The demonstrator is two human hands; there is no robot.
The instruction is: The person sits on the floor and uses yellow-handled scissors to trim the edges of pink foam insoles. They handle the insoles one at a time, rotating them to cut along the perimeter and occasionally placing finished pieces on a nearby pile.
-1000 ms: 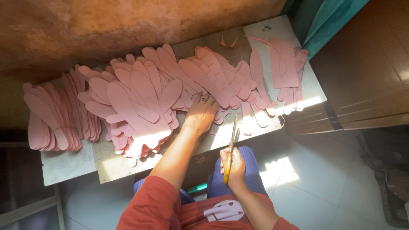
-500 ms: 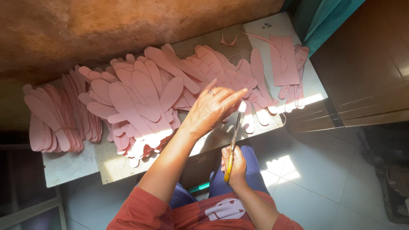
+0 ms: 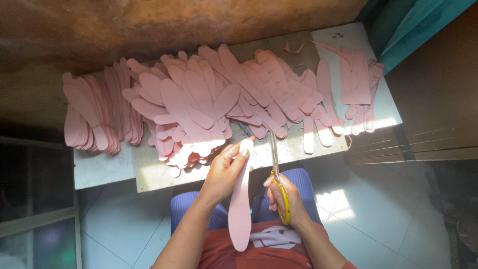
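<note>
In the head view, the left hand (image 3: pixel 226 172) is gripping a long pink foam insole-shaped piece (image 3: pixel 241 204) over the lap, just off the desk's near edge, while the right hand (image 3: pixel 286 201) is clasping yellow-handled scissors (image 3: pixel 278 174). Heaps of cut pink insoles (image 3: pixel 199 104) are covering the pale desk (image 3: pixel 99 169); some uncut pink sheets (image 3: pixel 354 74) are waiting at its right end. A rough brown wall (image 3: pixel 149 25) is rising behind, above a pale tiled floor (image 3: pixel 378 224).

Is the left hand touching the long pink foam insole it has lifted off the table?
Touching. The head view shows the left hand gripping the long pink foam insole near its upper end.
</note>
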